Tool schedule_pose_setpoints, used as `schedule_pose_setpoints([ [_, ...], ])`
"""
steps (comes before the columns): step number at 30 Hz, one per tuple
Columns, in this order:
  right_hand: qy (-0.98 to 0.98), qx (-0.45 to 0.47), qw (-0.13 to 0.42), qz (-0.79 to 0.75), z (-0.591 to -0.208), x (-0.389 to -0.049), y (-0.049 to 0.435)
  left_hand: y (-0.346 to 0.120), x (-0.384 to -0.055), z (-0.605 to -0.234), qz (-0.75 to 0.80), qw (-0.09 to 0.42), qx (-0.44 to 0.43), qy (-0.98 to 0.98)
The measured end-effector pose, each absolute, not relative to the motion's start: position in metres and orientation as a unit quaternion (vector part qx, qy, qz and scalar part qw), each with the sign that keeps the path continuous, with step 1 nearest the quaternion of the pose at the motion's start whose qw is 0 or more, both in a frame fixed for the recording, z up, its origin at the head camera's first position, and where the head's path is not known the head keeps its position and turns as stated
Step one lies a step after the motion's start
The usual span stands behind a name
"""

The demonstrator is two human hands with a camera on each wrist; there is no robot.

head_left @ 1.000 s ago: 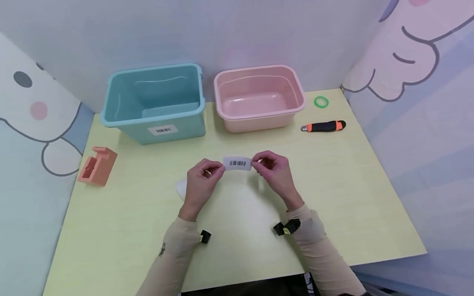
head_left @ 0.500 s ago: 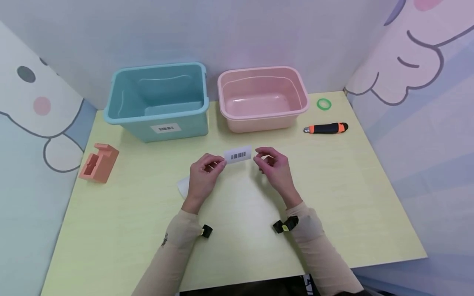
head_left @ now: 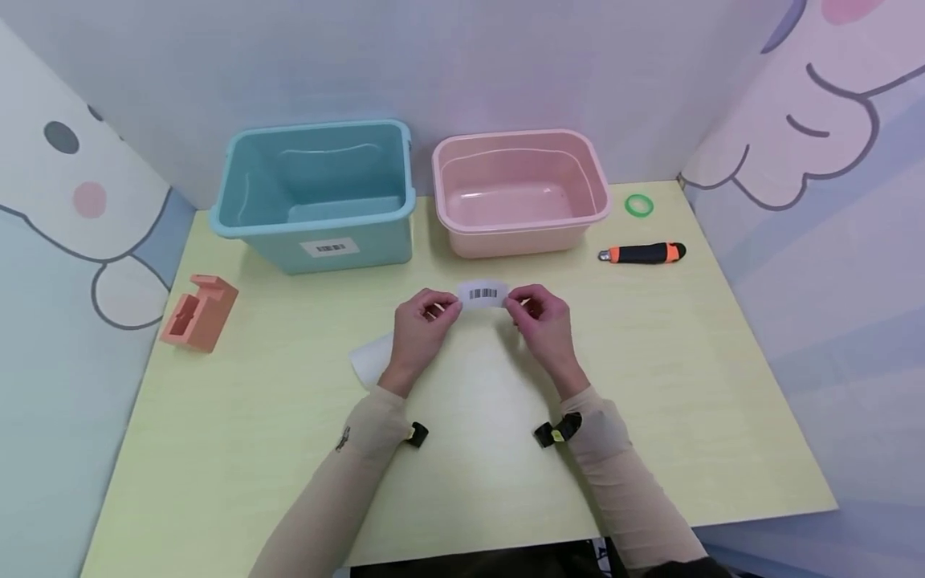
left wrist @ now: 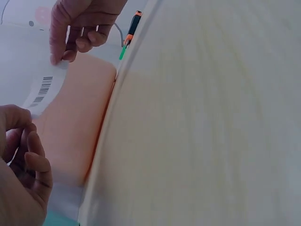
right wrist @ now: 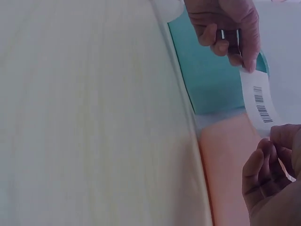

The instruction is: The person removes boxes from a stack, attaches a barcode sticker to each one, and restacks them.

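A white barcode label [head_left: 482, 294] is stretched between the two hands, bowed slightly, above the table in front of the pink basin [head_left: 520, 233]. My left hand [head_left: 422, 333] pinches its left end between thumb and forefinger. At the other end, my right hand [head_left: 542, 325] pinches the label the same way. In both wrist views the label hangs between the fingertips with its printed bars visible. Partly hidden behind the left hand, a piece of white paper [head_left: 370, 361] lies on the table. The blue bin [head_left: 275, 253] carries a similar barcode label [head_left: 330, 247] on its front.
Both tubs stand at the back against the wall. On the right lie a black and orange utility knife [head_left: 643, 254] and a green ring [head_left: 639, 205]. An orange-pink tape dispenser-like block [head_left: 202, 315] sits near the table's left edge.
The right hand let go of the label's right end half a second ago and now pinches it again. Both hands have shifted slightly forward, the left also rightward.
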State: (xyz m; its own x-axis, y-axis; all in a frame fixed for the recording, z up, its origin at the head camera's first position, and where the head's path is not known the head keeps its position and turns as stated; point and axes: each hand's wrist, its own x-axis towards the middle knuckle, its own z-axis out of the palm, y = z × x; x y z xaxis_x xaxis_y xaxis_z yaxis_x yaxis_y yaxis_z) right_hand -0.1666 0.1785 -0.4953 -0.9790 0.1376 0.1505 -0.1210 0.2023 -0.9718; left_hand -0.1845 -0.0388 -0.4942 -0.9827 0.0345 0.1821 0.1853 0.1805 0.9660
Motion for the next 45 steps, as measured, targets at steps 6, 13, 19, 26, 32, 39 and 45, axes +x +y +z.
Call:
schedule_pose_setpoints([
  [6, -0.793, -0.04, 0.146, 0.59, -0.499, -0.18, 0.186, -0.012, -0.205, -0.499, -0.605, 0.067, -0.056, -0.792],
  [13, -0.771, -0.102, 0.19, 0.6, -0.505, -0.2, 0.197, 0.012, -0.228, -0.496, -0.582, 0.068, -0.059, -0.808],
  [19, -0.744, -0.137, 0.209, 0.619, -0.51, -0.214, 0.204, 0.028, -0.242, -0.497, -0.585, 0.061, -0.046, -0.807],
  [26, -0.734, -0.151, 0.227, 0.623, -0.512, -0.226, 0.21, 0.045, -0.253, -0.497, -0.585, 0.054, -0.028, -0.809],
  [32, -0.733, -0.159, 0.236, 0.618, -0.516, -0.232, 0.211, 0.053, -0.257, -0.499, -0.573, 0.05, -0.004, -0.818],
  [39, -0.726, -0.166, 0.231, 0.626, -0.52, -0.237, 0.211, 0.055, -0.26, -0.503, -0.567, 0.061, 0.008, -0.821],
  [45, -0.734, -0.169, 0.225, 0.618, -0.52, -0.238, 0.21, 0.056, -0.263, -0.505, -0.566, 0.069, 0.012, -0.821],
])
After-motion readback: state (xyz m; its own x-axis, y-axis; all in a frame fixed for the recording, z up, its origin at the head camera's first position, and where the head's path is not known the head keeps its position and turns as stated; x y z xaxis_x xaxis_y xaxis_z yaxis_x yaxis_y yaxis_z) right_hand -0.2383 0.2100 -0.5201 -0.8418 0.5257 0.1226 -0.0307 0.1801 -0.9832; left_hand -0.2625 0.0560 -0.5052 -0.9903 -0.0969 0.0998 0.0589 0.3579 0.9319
